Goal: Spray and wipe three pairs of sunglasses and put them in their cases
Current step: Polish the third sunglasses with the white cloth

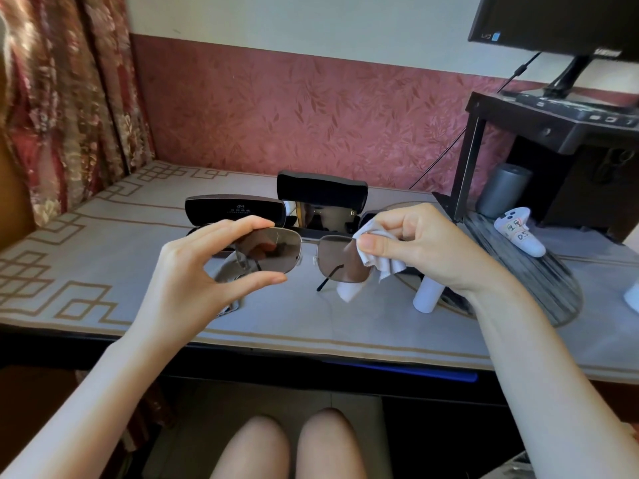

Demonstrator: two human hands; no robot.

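At the far left a floral curtain (65, 98) is cut off by the frame edge. The table (103, 243) is covered by a pale cloth printed with a tan angular border. The left hand (193, 274) is raised above it, thumb and forefinger pinching the top and bottom rim of one lens of the sunglasses (297, 254), which are held in the air over the table's middle. The frame is thin grey metal with squarish brown-tinted lenses; one folded temple is seen through the glass. Behind the left hand a black hard case (235, 210) stands open, its lower half largely hidden by the fingers. Next to it a second, taller open case (321, 198) is seen, glossy inside, with dark lenses apparently lying in it, though this is hard to make out. The right hand (422, 247) is closed around a white, crumpled wiping cloth (370, 257), pressed with the thumb against the other lens. Below the wrist a white cylindrical spray bottle (427, 299) is partly hidden. Further right a white controller (518, 233) with handwritten labels rests on a dark streaked mat (539, 281), under a black monitor stand (553, 133), cropped at the edge
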